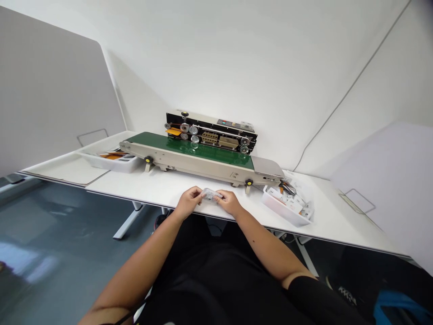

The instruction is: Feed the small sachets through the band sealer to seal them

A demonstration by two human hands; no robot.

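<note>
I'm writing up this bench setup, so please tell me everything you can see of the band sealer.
The band sealer is a long, beige-metal machine lying lengthwise along the far side of the white table, on short feet. A green conveyor belt runs along its top, with yellow knobs on the frame. Behind rises a black upright plate carrying silver wheels and an orange strip, with a control panel above. A flat metal shelf extends its right end.

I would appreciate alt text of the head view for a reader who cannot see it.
The left hand and right hand hold a clear plastic packet at the edge of a white table, before a band sealer with a green conveyor belt. A white tray of packets sits right of the machine, another with orange items left.
</note>
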